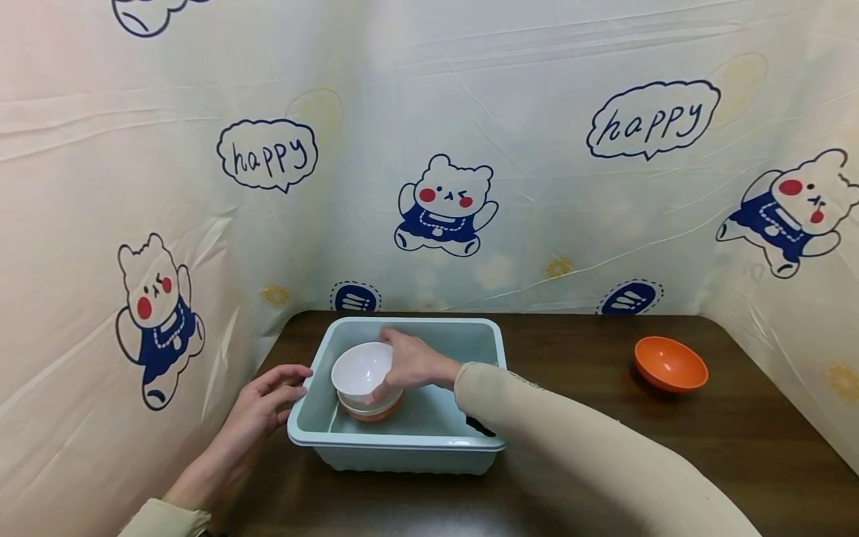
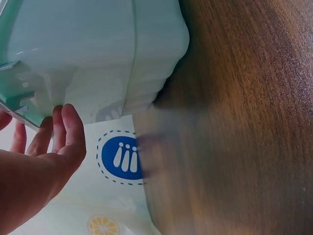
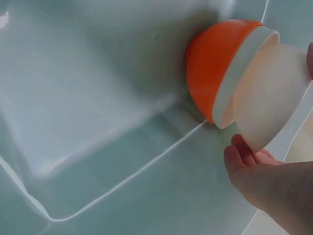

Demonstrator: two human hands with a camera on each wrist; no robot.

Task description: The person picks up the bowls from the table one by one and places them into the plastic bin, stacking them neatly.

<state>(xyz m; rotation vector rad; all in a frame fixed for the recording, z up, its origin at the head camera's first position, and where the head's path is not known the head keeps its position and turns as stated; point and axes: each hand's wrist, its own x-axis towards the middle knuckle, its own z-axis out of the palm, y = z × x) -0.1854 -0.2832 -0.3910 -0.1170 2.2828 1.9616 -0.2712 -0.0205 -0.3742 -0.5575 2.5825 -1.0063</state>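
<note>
A light blue-green plastic basin stands on the table. My left hand grips its left rim, with several fingers against the outer wall under the lip. Inside the basin, my right hand holds a white bowl by opposite sides of its rim. This bowl is tilted, partly inside another white bowl, which sits in an orange bowl near the basin's left end. The right wrist view shows fingertips at the held bowl's lower edge; most of the other side of the grip is cut off.
A separate orange bowl stands upright on the dark wooden table, to the right of the basin. A pale curtain printed with bears and the word "happy" encloses the table at the back and both sides.
</note>
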